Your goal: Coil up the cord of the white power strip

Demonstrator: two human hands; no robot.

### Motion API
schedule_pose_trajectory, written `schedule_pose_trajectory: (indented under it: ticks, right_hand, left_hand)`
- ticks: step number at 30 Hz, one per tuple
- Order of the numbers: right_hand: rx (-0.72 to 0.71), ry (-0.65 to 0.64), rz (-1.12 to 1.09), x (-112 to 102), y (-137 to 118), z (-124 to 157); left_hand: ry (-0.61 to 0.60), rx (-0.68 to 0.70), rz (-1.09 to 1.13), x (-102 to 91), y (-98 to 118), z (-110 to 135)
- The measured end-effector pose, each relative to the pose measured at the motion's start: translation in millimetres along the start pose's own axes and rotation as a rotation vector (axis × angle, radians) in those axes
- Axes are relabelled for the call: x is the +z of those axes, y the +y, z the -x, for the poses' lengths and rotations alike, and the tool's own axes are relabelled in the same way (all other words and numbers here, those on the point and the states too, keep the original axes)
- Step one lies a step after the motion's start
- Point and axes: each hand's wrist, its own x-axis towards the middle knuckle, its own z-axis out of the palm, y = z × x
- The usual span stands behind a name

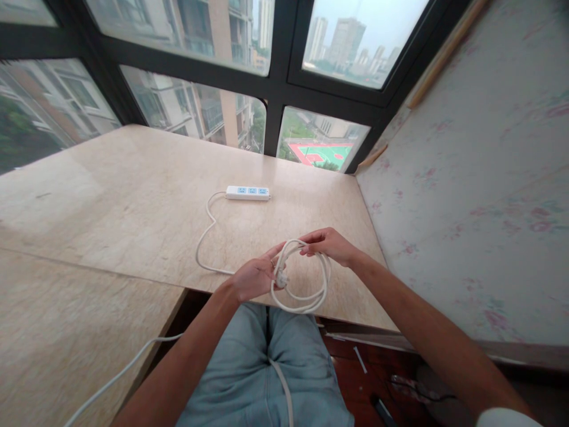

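A white power cord (326, 279) is gathered into a loose coil of several loops above the front edge of the stone-look ledge. My left hand (255, 277) grips the coil's left side, with what looks like a white plug (281, 277) by its fingers. My right hand (326, 244) pinches the top of the loops between thumb and fingers. Farther back on the ledge lies a white power strip (248, 193) with blue socket faces. From its left end the cord curves toward my left hand.
The beige ledge (111, 196) runs along black-framed windows (275, 89). Floral wallpaper (466, 196) borders it at right. Another stretch of white cord (124, 370) crosses the lower-left surface. A dark gap opens at the ledge's front; small items lie on the red-brown floor (351, 385).
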Motion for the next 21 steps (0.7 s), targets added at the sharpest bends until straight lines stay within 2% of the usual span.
schedule_pose_trajectory:
  ticks: [5, 9, 14, 17, 21]
  right_hand:
    - [0.017, -0.049, -0.126, 2.9, 0.4, 0.4]
    - [0.011, -0.061, -0.164, 5.9, 5.1, -2.1]
    - [0.021, -0.051, -0.242, 7.9, 13.5, -7.4]
    - [0.003, -0.052, -0.231, 7.8, 16.6, -9.7]
    - [-0.041, -0.075, -0.204, 9.4, 16.3, -11.5]
  left_hand:
    - [0.166, -0.041, -0.219, 10.9, -5.7, -7.9]
    - [0.274, 0.004, -0.409, 10.3, -13.5, -15.0]
    - [0.341, -0.041, -0.399, 6.2, -17.4, -20.2]
    - [0.332, -0.088, -0.3, 5.2, -14.7, -20.8]
    - [0.187, -0.104, -0.135, 1.6, -9.5, -20.6]
